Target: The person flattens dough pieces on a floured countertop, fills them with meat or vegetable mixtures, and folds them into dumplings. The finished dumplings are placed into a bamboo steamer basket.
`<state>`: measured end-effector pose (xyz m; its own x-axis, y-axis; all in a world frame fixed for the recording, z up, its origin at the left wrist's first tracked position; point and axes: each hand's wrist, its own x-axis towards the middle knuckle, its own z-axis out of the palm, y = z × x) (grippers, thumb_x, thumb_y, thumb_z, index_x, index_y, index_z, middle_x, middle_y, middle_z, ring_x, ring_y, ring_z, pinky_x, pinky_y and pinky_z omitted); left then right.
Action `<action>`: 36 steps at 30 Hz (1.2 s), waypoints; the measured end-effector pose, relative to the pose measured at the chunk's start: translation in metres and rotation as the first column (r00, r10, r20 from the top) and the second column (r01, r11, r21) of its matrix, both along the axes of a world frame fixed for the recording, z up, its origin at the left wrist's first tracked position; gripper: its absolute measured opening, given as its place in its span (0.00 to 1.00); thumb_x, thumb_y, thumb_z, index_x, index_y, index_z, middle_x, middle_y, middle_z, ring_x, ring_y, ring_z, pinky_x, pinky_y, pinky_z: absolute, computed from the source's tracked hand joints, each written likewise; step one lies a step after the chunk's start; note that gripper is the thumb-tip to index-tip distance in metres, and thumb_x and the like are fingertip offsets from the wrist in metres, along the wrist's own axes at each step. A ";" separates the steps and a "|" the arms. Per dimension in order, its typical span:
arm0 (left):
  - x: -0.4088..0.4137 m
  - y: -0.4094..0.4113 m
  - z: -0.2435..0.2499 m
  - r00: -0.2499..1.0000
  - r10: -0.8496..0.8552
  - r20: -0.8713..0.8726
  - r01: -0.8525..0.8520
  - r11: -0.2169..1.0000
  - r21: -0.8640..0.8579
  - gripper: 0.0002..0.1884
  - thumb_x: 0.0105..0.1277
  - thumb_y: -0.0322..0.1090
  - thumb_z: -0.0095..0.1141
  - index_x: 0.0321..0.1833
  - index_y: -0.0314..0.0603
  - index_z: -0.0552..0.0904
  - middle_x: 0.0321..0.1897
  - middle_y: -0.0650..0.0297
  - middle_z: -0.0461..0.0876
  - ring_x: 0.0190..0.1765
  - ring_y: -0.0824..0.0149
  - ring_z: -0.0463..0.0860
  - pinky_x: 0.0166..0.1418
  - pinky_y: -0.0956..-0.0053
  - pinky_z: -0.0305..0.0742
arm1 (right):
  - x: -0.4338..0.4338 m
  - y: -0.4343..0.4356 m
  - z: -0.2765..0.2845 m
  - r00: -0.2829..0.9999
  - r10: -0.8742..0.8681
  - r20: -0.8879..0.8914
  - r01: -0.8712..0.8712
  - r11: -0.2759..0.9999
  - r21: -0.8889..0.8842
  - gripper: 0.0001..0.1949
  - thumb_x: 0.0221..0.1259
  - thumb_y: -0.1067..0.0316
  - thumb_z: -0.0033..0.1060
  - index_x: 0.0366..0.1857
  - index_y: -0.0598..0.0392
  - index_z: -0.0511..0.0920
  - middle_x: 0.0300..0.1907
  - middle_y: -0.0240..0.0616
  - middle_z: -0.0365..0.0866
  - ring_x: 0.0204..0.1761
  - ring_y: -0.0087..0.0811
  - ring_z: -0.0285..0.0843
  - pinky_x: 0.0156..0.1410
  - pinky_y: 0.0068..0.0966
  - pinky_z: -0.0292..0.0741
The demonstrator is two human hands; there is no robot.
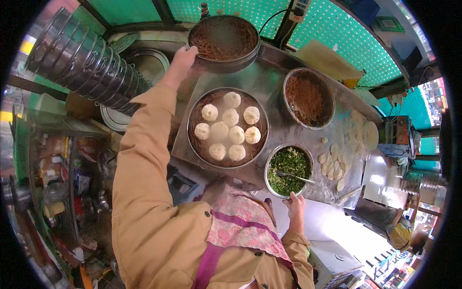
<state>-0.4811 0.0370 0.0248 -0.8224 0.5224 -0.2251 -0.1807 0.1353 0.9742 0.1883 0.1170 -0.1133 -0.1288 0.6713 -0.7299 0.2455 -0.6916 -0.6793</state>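
My left hand is closed on the left rim of a round metal steamer tray, the top one of a short stack, lined with brown strands. In front of it sits another lined steamer tray holding several pleated white buns, blurred by steam near the middle. My right hand is at the near rim of a metal bowl of chopped green filling; its thumb and fingers are apart. A metal spoon rests in that bowl.
A pan of brown filling stands behind the green one. Flattened dough rounds and a rolling pin lie at the right on the floured metal table. Stacked steamers lean at the left. A person is farther right.
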 end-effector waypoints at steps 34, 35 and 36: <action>0.226 -0.167 0.032 0.996 0.044 -0.084 -0.053 0.993 -0.104 0.22 0.76 0.49 0.53 0.66 0.45 0.79 0.49 0.63 0.86 0.37 0.63 0.87 0.34 0.64 0.81 | 0.027 0.033 -0.051 0.797 0.593 0.116 -0.599 0.748 0.285 0.22 0.72 0.52 0.64 0.56 0.60 0.85 0.38 0.42 0.91 0.40 0.32 0.87 0.49 0.34 0.82; 0.222 -0.170 0.033 0.997 0.025 -0.074 -0.032 0.995 -0.099 0.22 0.76 0.49 0.53 0.65 0.44 0.79 0.47 0.63 0.86 0.35 0.63 0.86 0.34 0.65 0.81 | 0.025 0.029 -0.050 0.809 0.579 0.108 -0.581 0.757 0.298 0.22 0.71 0.52 0.64 0.57 0.61 0.85 0.38 0.42 0.91 0.40 0.31 0.87 0.49 0.34 0.82; 0.220 -0.167 0.032 0.999 0.030 -0.041 -0.034 0.994 -0.107 0.22 0.76 0.49 0.53 0.65 0.44 0.79 0.46 0.64 0.87 0.34 0.63 0.86 0.34 0.65 0.81 | 0.025 0.026 -0.053 0.856 0.513 0.064 -0.502 0.795 0.342 0.23 0.71 0.51 0.65 0.54 0.63 0.86 0.36 0.44 0.90 0.38 0.32 0.87 0.47 0.34 0.82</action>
